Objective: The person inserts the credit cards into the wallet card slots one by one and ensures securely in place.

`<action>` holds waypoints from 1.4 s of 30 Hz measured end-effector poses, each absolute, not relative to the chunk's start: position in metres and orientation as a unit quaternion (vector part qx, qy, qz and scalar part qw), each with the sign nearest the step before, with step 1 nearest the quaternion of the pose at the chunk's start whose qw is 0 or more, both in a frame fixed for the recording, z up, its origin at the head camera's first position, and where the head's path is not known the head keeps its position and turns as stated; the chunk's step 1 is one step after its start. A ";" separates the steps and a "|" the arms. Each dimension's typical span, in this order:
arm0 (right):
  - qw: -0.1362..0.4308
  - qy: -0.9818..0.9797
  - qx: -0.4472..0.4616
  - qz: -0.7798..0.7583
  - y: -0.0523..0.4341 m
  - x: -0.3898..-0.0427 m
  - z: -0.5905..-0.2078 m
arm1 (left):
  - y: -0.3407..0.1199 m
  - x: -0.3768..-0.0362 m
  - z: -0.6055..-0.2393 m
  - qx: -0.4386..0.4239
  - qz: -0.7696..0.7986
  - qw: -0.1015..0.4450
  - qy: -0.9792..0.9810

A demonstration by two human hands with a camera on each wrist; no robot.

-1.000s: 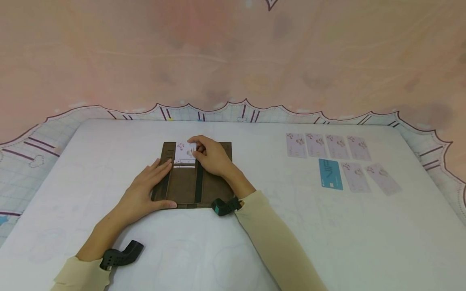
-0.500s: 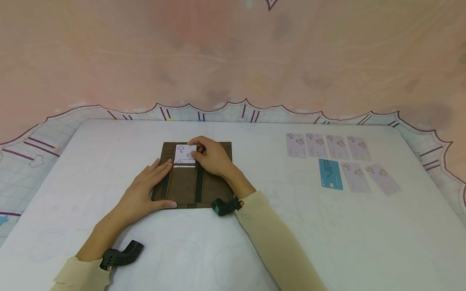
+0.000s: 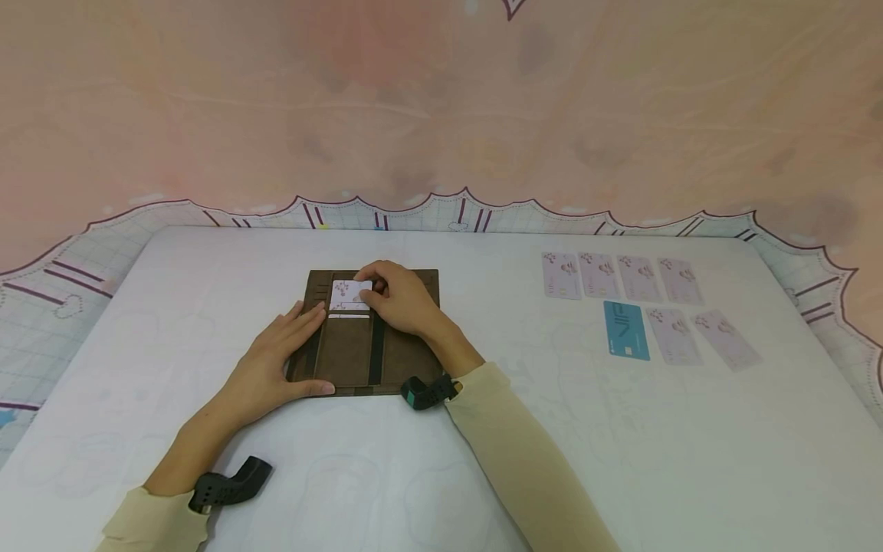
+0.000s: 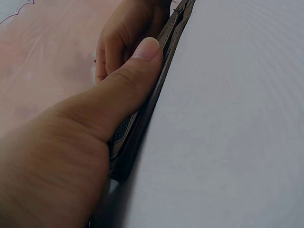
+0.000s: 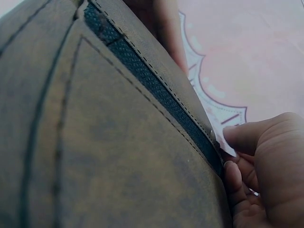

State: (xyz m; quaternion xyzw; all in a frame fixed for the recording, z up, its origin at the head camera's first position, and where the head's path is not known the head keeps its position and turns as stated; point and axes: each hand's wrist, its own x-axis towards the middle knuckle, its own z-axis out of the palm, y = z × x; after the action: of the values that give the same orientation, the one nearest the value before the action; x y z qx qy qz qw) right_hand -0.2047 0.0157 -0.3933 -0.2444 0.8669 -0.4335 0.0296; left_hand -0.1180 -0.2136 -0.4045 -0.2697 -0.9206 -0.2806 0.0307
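A brown leather wallet [image 3: 348,349] lies spread open on the white table. Across its left half, a white card [image 3: 350,294] with a purple floral print sits partly inside a slot, its upper part showing. The thumb and fingers of my right hand [image 3: 403,297] pinch this card at its right edge. Just below it shows the thin white edge of another card. My left hand [image 3: 279,353] rests on the wallet's left side with fingers extended, its thumb along the bottom edge. In the left wrist view the thumb [image 4: 128,78] presses on the wallet's edge.
Several pale floral cards [image 3: 638,277] lie in a row at the right of the table. Beneath that row are a blue VIP card [image 3: 626,330] and two more floral cards [image 3: 674,336]. A pink patterned cloth [image 3: 441,115] hangs behind the table.
My right hand has moved slightly toward me, and the white card has slid further down into the wallet slot. The left hand has stayed in place.
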 end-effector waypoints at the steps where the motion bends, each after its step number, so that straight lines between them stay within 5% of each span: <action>1: 0.029 0.868 -0.246 -0.431 0.016 -0.205 -0.393 | -0.213 -0.118 -0.404 -0.270 -0.281 0.031 -0.920; 42: 0.006 0.873 -0.274 -0.403 0.016 -0.204 -0.393 | -0.215 -0.119 -0.407 -0.273 -0.275 0.033 -0.921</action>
State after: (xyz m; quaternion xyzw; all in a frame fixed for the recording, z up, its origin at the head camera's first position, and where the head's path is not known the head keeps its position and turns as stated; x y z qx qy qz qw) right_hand -0.2041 0.0161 -0.3926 -0.2735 0.8732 -0.4034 0.0064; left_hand -0.1189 -0.2153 -0.4073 -0.2732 -0.9213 -0.2747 0.0326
